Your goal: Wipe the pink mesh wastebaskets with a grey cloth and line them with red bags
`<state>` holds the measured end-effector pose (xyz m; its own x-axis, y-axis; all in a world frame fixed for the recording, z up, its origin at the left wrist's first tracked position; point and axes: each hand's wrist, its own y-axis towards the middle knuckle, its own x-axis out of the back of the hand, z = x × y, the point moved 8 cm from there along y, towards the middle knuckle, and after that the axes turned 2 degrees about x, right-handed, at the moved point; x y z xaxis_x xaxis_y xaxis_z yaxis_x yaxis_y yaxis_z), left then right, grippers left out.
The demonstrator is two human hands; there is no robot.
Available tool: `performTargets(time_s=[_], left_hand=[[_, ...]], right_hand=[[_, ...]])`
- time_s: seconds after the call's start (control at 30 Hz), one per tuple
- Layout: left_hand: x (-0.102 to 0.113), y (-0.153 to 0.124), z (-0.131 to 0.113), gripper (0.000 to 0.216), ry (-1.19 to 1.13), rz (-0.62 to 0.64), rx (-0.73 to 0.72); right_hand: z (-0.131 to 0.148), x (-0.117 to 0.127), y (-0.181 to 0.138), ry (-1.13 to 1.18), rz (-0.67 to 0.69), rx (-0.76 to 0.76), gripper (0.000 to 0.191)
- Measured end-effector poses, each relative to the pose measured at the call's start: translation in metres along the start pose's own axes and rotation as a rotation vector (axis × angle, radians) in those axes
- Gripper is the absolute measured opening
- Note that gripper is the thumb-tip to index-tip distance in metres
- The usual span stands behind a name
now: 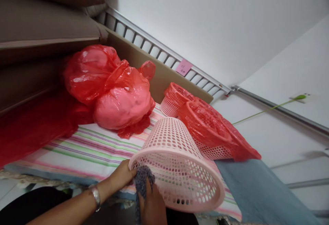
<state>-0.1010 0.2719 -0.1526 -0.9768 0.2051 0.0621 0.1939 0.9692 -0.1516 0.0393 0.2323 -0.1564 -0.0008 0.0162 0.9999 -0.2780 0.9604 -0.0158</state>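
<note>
Pale pink perforated plastic basket (177,163) lies tipped on the striped bed sheet (89,149), mouth toward the person. Left hand (123,176) grips its rim, fingers closed. Right hand (153,204), equally near, pinches grey-blue knitted cloth (142,178) at the mouth.

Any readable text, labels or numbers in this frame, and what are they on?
Pink sticky note on the metal rail: handwritten marks, too small and blurred to read.
Pink perforated basket, held by the left hand and right hand: no text visible.
Red plastic bags: no print visible.
</note>
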Motion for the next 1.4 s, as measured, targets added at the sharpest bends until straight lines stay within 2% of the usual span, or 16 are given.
performTargets(time_s=[0.1, 0.2, 0.3, 0.47, 0.63, 0.7, 0.8, 0.9, 1.13, 1.23, 1.3, 1.4], left_hand=[[0.012, -0.005, -0.027, 0.026, 0.164, -0.058, -0.164], [0.029, -0.01, -0.04, 0.026, 0.327, -0.133, -0.158], [0.042, -0.012, -0.043, 0.027, 0.379, -0.167, -0.132], [0.047, -0.012, -0.042, 0.022, 0.335, -0.122, -0.141], [0.05, -0.008, -0.037, 0.023, 0.249, -0.133, -0.142], [0.046, -0.007, -0.025, 0.024, 0.157, -0.13, -0.111], [0.032, -0.007, 0.005, 0.033, 0.011, -0.078, 0.039], [0.023, -0.008, 0.022, 0.035, -0.069, -0.078, 0.12], [0.024, -0.01, 0.009, 0.029, -0.029, -0.101, 0.086], [0.026, -0.01, 0.002, 0.031, 0.053, -0.115, 0.044], [0.03, -0.01, -0.005, 0.028, 0.093, -0.143, -0.03], [0.032, -0.01, -0.011, 0.027, 0.11, -0.148, -0.094]], right_hand=[[-0.001, 0.008, 0.011, 0.039, 0.003, -0.048, 0.056], [-0.001, 0.026, 0.049, 0.006, -0.021, -0.109, 0.053], [-0.001, 0.039, 0.095, 0.012, -0.071, -0.127, 0.045], [-0.012, 0.045, 0.166, 0.102, -0.123, -0.136, 0.039], [-0.016, 0.052, 0.194, 0.101, -0.176, -0.115, 0.042], [-0.015, 0.055, 0.194, 0.092, -0.186, -0.106, 0.045], [-0.012, 0.055, 0.186, 0.071, -0.153, -0.104, 0.044], [-0.005, 0.048, 0.163, 0.039, -0.087, -0.103, 0.04], [0.021, 0.022, 0.043, -0.009, -0.008, -0.004, 0.051], [0.027, 0.016, 0.012, 0.041, 0.012, 0.084, 0.054], [0.025, 0.018, 0.014, 0.046, 0.023, 0.091, 0.054], [0.012, 0.026, 0.051, -0.004, 0.019, -0.009, 0.051]])
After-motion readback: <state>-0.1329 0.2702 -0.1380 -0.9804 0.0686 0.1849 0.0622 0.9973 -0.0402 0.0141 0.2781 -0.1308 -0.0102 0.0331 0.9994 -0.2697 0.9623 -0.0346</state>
